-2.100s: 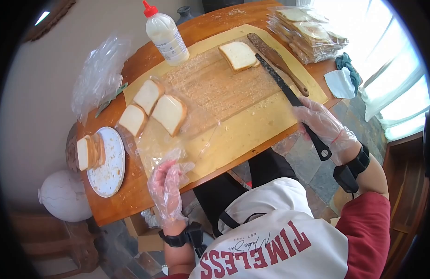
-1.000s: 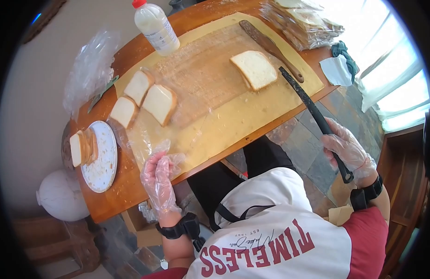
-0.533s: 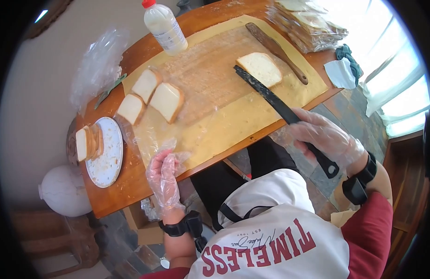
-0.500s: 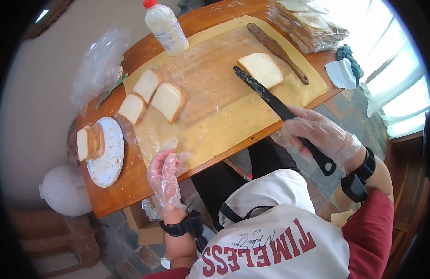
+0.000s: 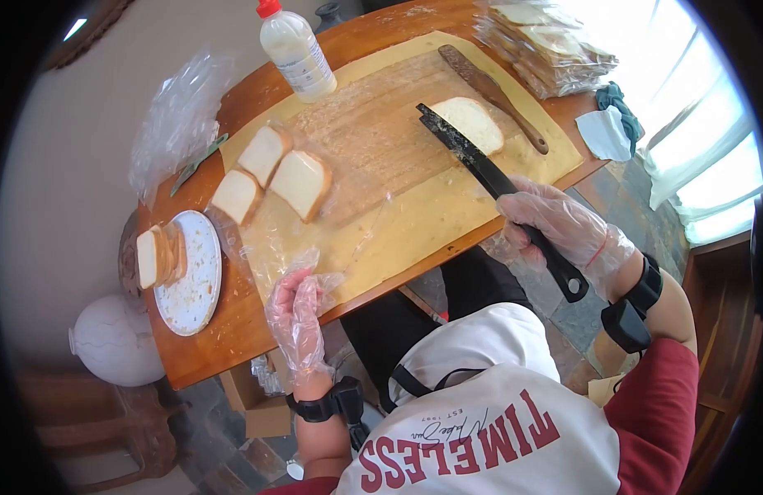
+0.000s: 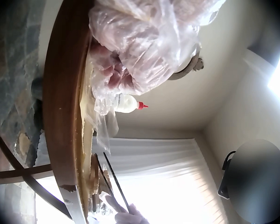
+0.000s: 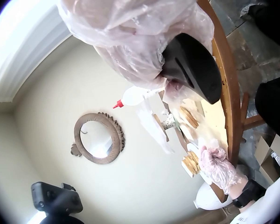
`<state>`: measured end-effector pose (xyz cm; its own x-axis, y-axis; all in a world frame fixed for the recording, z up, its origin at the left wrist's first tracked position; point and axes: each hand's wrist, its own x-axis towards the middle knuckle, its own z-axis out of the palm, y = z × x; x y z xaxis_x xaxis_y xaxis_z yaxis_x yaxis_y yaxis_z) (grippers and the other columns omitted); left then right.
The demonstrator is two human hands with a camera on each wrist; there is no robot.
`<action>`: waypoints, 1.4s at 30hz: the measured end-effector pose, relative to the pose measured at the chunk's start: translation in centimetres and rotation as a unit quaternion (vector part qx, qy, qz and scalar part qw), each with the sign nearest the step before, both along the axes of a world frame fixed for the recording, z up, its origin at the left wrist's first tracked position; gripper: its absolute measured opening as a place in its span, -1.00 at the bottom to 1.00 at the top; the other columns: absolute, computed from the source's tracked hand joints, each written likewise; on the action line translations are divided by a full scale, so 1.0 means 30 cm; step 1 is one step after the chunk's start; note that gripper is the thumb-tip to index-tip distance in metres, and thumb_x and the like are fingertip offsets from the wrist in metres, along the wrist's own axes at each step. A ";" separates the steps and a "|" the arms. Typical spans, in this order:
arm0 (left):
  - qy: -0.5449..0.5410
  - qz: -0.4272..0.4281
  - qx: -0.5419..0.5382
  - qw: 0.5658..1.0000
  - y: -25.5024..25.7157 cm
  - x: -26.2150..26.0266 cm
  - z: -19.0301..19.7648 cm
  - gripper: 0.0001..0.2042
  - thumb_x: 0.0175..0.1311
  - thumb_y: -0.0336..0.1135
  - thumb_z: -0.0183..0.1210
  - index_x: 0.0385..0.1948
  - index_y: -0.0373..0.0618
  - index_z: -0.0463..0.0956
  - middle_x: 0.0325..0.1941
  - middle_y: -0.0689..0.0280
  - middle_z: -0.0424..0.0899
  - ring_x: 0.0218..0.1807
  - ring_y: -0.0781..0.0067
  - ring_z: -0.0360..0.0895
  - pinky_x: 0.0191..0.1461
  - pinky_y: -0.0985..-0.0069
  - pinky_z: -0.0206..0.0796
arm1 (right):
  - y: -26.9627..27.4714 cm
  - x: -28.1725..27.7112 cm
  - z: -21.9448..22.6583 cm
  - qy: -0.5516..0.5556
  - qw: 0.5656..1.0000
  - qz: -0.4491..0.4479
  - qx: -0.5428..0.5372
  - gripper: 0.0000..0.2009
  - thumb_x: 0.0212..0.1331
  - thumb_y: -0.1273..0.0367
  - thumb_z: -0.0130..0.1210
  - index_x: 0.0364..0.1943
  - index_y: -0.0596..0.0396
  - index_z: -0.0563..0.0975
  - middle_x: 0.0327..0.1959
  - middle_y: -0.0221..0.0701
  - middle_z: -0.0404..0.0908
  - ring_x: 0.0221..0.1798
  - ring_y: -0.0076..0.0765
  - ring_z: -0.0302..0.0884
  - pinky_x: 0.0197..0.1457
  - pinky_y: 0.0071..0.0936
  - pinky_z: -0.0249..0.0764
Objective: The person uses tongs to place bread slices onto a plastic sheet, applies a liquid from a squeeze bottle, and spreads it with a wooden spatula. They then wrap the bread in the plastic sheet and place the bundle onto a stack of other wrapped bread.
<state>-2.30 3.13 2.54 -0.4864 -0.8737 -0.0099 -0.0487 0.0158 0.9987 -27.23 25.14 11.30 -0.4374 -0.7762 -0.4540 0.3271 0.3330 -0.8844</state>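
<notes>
Fingers of the right hand (image 5: 575, 227) are curled round a pair of long black tongs (image 5: 472, 157), which are gripped near the handle end. Their two arms are held apart (as is seen from the left wrist), and part of a bread slice (image 5: 472, 124) is covered by the tips; whether it is touched cannot be told. That slice is laid towards the right end of the wooden board (image 5: 373, 148), near a brown wooden spatula (image 5: 488, 95). The right elbow is bent outward, and the forearm is angled in towards the table (image 5: 233, 330).

The left hand (image 5: 297, 322) is held low at the near table edge, its forearm pointed almost straight forward. Its fingers are bent and bunched close together beside clear plastic film (image 5: 266, 262); whether a fold is pinched cannot be told. Both hands are covered by loose transparent gloves. Beyond the left hand, three bread slices (image 5: 299, 183) are set close together on the film. Farther left, more slices (image 5: 148, 257) are gathered at the rim of a white plate (image 5: 187, 285).
</notes>
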 end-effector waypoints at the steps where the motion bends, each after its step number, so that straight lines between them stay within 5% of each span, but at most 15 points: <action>1: -0.003 0.001 -0.001 1.000 0.001 0.000 0.000 -0.83 0.22 -0.42 0.19 -0.17 -0.20 0.57 -0.33 0.38 0.58 -0.32 0.65 0.47 -0.22 0.72 0.31 | 0.002 -0.002 -0.004 0.008 1.000 0.001 0.001 -0.73 0.25 0.15 0.08 -0.39 0.01 0.35 -0.57 -0.50 0.39 -0.66 -0.62 0.33 -0.60 -0.67 0.28; 4: -0.005 0.006 -0.014 1.000 0.003 -0.004 0.002 -0.84 0.24 -0.41 0.18 -0.17 -0.19 0.57 -0.36 0.41 0.57 -0.36 0.69 0.43 -0.27 0.74 0.27 | -0.018 -0.004 -0.003 0.008 1.000 -0.006 -0.016 -0.72 0.25 0.14 0.08 -0.41 0.01 0.35 -0.59 -0.53 0.37 -0.65 -0.63 0.33 -0.60 -0.67 0.28; 8: -0.009 0.009 -0.038 0.999 0.006 -0.005 -0.001 -0.85 0.26 -0.38 0.17 -0.18 -0.15 0.58 -0.44 0.48 0.55 -0.44 0.77 0.38 -0.38 0.79 0.18 | 0.030 0.015 0.011 -0.021 0.999 -0.037 -0.003 -0.78 0.31 0.20 0.02 -0.19 0.04 0.41 -0.60 -0.54 0.38 -0.68 -0.69 0.30 -0.64 -0.74 0.21; 13: -0.007 0.007 -0.039 0.999 0.009 -0.011 0.007 -0.85 0.27 -0.37 0.15 -0.19 -0.16 0.59 -0.44 0.47 0.55 -0.43 0.76 0.38 -0.37 0.79 0.19 | 0.233 0.089 0.059 -0.046 0.994 -0.090 0.037 -0.59 0.27 0.21 0.06 0.14 0.08 0.39 -0.64 -0.55 0.39 -0.77 -0.69 0.27 -0.74 -0.78 0.18; 19: -0.009 0.007 -0.045 0.999 0.018 -0.020 0.009 -0.85 0.28 -0.37 0.14 -0.19 -0.16 0.58 -0.45 0.47 0.54 -0.43 0.76 0.38 -0.37 0.79 0.19 | 0.353 0.130 -0.012 -0.100 0.983 -0.139 0.072 -0.58 0.24 0.23 0.15 0.14 0.00 0.39 -0.63 -0.56 0.42 -0.73 -0.69 0.31 -0.70 -0.76 0.27; 33: 0.018 0.010 -0.041 0.999 0.019 -0.014 -0.010 -0.85 0.23 -0.41 0.20 -0.19 -0.15 0.58 -0.45 0.47 0.54 -0.44 0.76 0.37 -0.36 0.78 0.18 | 0.276 0.074 -0.089 -0.040 0.993 -0.107 0.005 -0.51 0.26 0.16 0.13 0.23 -0.03 0.33 -0.59 -0.55 0.39 -0.69 -0.66 0.31 -0.65 -0.74 0.25; 36: 0.004 -0.006 -0.018 1.000 0.013 0.003 -0.014 -0.85 0.25 -0.44 0.18 -0.17 -0.20 0.57 -0.29 0.42 0.58 -0.31 0.70 0.45 -0.22 0.73 0.31 | 0.240 0.062 -0.111 -0.036 0.993 -0.112 -0.006 -0.52 0.28 0.16 0.09 0.22 0.01 0.33 -0.60 -0.55 0.38 -0.70 -0.67 0.28 -0.67 -0.74 0.24; 42: -0.002 -0.008 -0.030 1.000 0.014 0.001 -0.010 -0.84 0.25 -0.43 0.18 -0.17 -0.21 0.56 -0.27 0.42 0.57 -0.29 0.69 0.44 -0.21 0.72 0.31 | 0.216 0.058 -0.123 -0.028 0.994 -0.106 -0.012 -0.48 0.27 0.19 0.10 0.28 0.01 0.29 -0.59 -0.54 0.38 -0.68 -0.66 0.26 -0.63 -0.74 0.24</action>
